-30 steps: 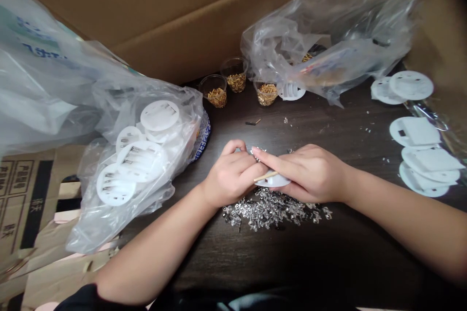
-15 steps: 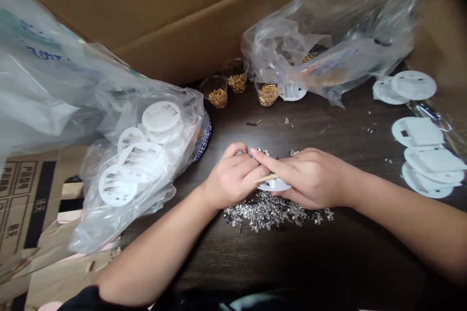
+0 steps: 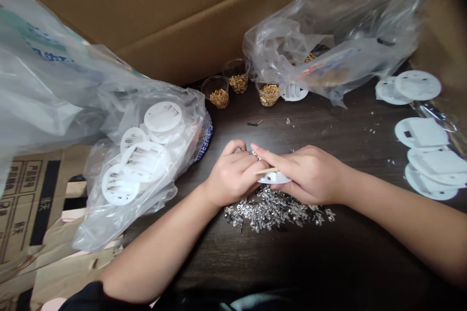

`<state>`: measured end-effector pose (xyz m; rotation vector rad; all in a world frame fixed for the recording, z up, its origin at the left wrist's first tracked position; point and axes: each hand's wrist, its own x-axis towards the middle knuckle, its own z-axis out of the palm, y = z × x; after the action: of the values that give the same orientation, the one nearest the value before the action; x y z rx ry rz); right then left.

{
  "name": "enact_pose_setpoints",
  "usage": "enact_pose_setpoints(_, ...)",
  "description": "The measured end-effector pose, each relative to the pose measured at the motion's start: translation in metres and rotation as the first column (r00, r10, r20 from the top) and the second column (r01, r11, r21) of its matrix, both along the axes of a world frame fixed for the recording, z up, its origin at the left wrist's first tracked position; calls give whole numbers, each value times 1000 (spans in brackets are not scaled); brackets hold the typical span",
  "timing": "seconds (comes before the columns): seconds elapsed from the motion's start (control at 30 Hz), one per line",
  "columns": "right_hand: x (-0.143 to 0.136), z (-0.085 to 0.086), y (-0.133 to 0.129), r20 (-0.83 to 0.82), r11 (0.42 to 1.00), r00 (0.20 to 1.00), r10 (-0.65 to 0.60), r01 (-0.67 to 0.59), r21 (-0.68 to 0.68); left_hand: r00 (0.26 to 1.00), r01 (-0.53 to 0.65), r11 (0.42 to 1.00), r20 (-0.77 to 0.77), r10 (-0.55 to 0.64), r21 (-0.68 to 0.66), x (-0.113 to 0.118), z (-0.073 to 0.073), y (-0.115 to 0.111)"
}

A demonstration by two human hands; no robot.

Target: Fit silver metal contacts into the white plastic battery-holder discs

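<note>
Both my hands meet over a pile of small silvery metal contact pieces (image 3: 272, 209) on the dark table. Between them is a white round plastic cover (image 3: 270, 178), mostly hidden by my fingers. My left hand (image 3: 233, 175) has its fingers curled over the cover's left side. My right hand (image 3: 310, 172) grips its right side, with the index finger stretched across toward the left fingers. A thin pale wooden stick (image 3: 266, 171) crosses in front of the left fingers, its right end running under the right hand. What the fingertips touch is hidden.
Clear cups (image 3: 215, 93) of brass-coloured pins stand at the back. White round covers (image 3: 421, 132) lie at right, and more (image 3: 146, 161) rest on a plastic bag at left. Another plastic bag (image 3: 335, 43) lies back right. Cardboard (image 3: 182, 14) walls off the far side.
My hands remain together on the white cover, which has tilted slightly. The wooden stick now sits a little higher and more level. The whole view has shifted slightly.
</note>
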<state>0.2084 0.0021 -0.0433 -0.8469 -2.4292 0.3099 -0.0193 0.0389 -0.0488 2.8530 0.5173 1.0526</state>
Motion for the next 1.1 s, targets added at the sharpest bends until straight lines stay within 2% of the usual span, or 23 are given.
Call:
enact_pose_setpoints(0.07,1,-5,4,-116,999,992,-43,42,-11,999,-23,997,42,26,-68,1,-1,2)
enact_pose_setpoints(0.17,4,-8,10,-278,991,952,-130,129,-22,986,-107,980,113,126,-165,3,-2,4)
enact_pose_setpoints(0.23,5,-8,12,-329,986,930,-167,165,-34,975,-148,969,133,176,-197,4,-2,4)
enact_pose_setpoints(0.4,1,-5,9,-343,990,931,-127,138,8,979,-93,967,155,132,-237,4,-2,2)
enact_pose_setpoints(0.57,0,-7,10,-448,980,874,-190,194,-37,982,-102,952,123,143,-288,5,4,0)
enact_pose_setpoints(0.7,1,-10,12,-481,983,859,-178,178,-46,957,-25,905,250,144,-425,7,5,5)
enact_pose_setpoints(0.8,1,-10,11,-479,984,862,-167,178,-22,934,28,882,327,145,-470,8,4,6)
enact_pose_setpoints(1.0,1,-8,9,-485,973,860,-158,220,74,939,-40,884,286,193,-466,7,-2,-2)
enact_pose_setpoints(1.1,2,-10,9,-486,973,865,-127,203,106,946,-25,876,272,177,-482,7,-4,-3)
